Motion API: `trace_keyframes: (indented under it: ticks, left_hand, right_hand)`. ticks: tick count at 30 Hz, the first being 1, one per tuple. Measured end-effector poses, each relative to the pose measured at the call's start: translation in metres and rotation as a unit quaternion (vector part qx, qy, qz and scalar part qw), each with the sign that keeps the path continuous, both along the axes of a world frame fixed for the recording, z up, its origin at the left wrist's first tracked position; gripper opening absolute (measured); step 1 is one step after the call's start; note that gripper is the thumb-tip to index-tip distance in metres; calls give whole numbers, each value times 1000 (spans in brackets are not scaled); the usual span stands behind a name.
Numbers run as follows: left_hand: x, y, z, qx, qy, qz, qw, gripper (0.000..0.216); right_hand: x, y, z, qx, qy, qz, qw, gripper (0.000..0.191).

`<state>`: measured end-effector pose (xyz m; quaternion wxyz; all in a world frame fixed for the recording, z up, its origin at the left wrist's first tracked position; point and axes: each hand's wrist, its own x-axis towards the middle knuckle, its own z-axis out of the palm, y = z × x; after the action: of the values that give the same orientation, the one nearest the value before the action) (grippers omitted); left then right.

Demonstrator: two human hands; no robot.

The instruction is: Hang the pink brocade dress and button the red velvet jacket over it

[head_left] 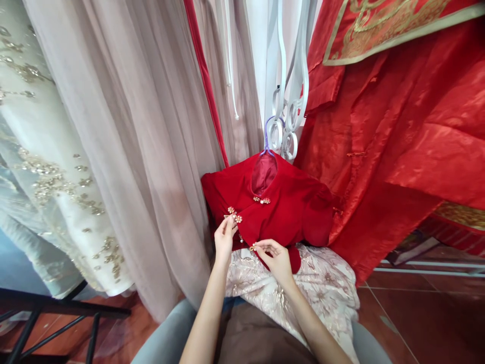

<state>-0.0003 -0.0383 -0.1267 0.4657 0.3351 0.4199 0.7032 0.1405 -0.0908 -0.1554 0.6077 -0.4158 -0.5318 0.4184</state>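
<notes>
Fastening seems underway: left hand pinches floral clasp, right hand gold loop near velvet top's lower edge, calling for alignment.

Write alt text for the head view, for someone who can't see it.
A person's left hand pinches a jewelled flower ornament while the right hand holds a small gold loop on a red top hung on a purple hanger.
</notes>
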Motion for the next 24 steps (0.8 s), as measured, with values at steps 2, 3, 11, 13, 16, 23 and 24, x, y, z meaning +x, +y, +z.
trace_keyframes:
  ticks: [2, 3, 11, 13, 16, 23, 24]
  left_hand:
    - [2, 6, 3, -15, -15, -22, 1000, 43]
    - [3, 8, 3, -18, -14, -19, 1000, 43]
    - [18, 3, 11, 66, 201, 211, 954, 40]
    - [23, -2, 18, 121, 323, 256, 903, 34]
    - [30, -4, 34, 201, 493, 205, 821, 20]
    - [40, 23, 65, 274, 671, 144, 674, 23]
    - [40, 27, 67, 282, 679, 145, 662, 21]
  right_hand:
    - [1, -2, 4, 9, 5, 14, 1000, 13]
    - [2, -2, 5, 11, 6, 25, 1000, 12]
    - [3, -3, 7, 55, 3, 70, 996, 3]
    - [5, -2, 8, 56, 16, 66, 996, 5]
    - [7, -1, 8, 49, 37, 73, 995, 5]
    - [6, -1, 10, 55, 30, 88, 994, 6]
    - [6, -1, 10, 55, 29, 89, 994, 6]
